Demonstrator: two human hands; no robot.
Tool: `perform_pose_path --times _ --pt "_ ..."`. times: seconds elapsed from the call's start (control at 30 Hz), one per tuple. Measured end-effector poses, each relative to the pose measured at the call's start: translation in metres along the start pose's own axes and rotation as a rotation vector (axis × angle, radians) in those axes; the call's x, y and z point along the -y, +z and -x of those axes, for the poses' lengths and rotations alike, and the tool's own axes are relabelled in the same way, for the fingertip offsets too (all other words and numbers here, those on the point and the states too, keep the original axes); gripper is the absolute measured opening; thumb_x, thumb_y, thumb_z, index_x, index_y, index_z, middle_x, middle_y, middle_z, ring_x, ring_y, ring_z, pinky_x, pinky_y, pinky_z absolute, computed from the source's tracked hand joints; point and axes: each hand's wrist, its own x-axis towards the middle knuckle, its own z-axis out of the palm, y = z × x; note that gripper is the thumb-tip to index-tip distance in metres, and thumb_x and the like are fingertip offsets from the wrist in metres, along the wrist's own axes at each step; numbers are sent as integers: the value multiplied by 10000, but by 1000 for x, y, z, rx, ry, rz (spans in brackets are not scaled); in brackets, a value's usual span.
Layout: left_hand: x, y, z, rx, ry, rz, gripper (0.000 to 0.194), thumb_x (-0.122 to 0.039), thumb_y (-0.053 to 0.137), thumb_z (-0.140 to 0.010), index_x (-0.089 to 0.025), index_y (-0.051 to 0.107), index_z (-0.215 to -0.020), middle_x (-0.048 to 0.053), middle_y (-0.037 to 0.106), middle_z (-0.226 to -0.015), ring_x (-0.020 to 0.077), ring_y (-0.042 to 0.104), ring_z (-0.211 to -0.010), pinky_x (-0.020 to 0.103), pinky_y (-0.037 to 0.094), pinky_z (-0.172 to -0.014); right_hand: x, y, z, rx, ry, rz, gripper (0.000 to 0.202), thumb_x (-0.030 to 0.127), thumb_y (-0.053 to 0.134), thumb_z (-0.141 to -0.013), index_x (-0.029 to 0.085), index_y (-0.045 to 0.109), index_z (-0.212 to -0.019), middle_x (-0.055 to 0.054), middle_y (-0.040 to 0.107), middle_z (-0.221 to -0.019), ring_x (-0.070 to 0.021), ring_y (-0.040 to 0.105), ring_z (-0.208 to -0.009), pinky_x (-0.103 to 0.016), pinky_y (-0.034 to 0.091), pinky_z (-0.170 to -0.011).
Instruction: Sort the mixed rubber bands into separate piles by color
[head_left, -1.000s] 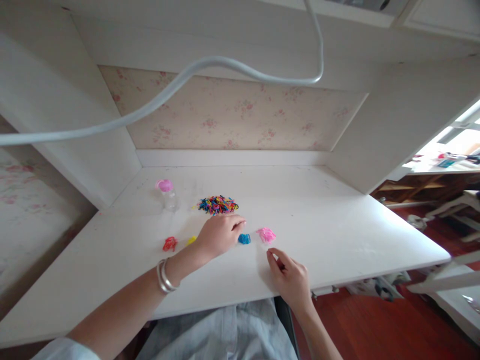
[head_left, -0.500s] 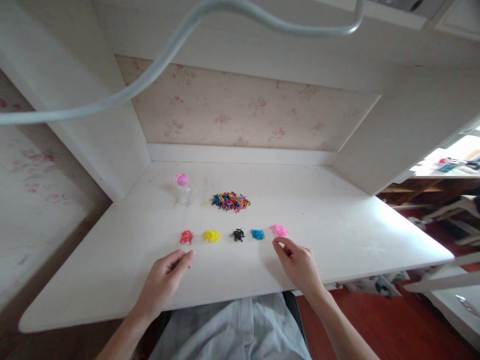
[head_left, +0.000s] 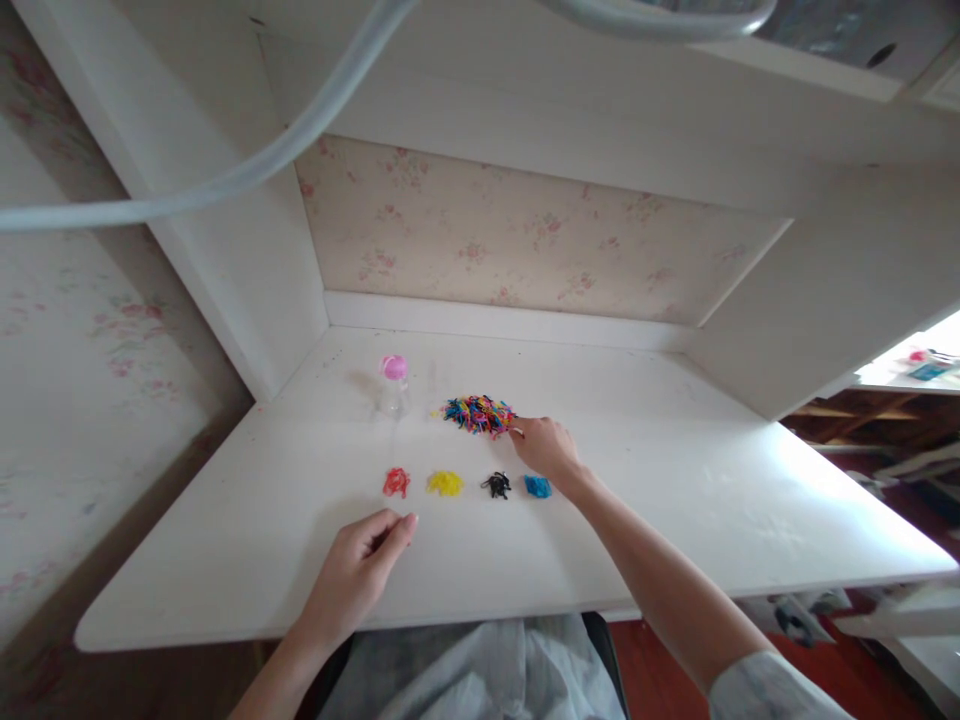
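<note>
My right hand (head_left: 547,448) reaches to the right edge of a heap of mixed-colour small rubber bands (head_left: 478,413). Its fingertips are together against the heap, and what lies between them is too small to make out. Closer to me, my left hand (head_left: 360,562) is closed, thumb pressed to the fingers, hiding whatever it may hold. Sorted bands lie in a row ahead of it: a red pile (head_left: 396,482), a yellow pile (head_left: 445,483), a black pile (head_left: 497,485) and a blue pile (head_left: 538,486). My right forearm covers the spot right of the blue pile.
A clear jar with a pink lid (head_left: 394,370) stands behind the row, left of the heap. The white desk (head_left: 262,560) has a side panel at left and right and a low back ledge (head_left: 510,317). A pale cable (head_left: 300,140) crosses the upper view.
My right hand has moved from beside the pink pile, forward and left to the mixed heap. The pink pile is now hidden behind my right arm. My left hand stays closed near the red pile.
</note>
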Motion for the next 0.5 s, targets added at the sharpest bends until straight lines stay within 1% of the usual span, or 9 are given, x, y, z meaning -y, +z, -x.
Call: perform_pose_path --times 0.13,0.3,0.5 --pt "-4 0 0 19 11 -11 407 -518 439 -853 -188 426 -615 -46 307 -574 102 323 -556 206 283 -519 -4 8 -4 15 -15 -10 342 417 385 -918 344 682 -1070 -66 700 -897 -201 645 -792 -277 419 -671" --pt "-6 0 1 21 19 -14 411 -517 437 -851 -190 392 -605 -46 293 -574 101 307 -553 204 277 -509 -6 12 -1 -21 -26 -48 360 466 365 -927 357 667 -1091 -58 701 -934 -201 640 -815 -274 403 -683" --pt "-3 1 -1 28 42 -17 379 -456 454 -857 -186 382 -602 -47 291 -574 97 304 -557 201 261 -512 -17 8 0 -84 -29 -152 400 439 356 -919 272 713 -989 -76 706 -865 -196 627 -767 -252 371 -631"
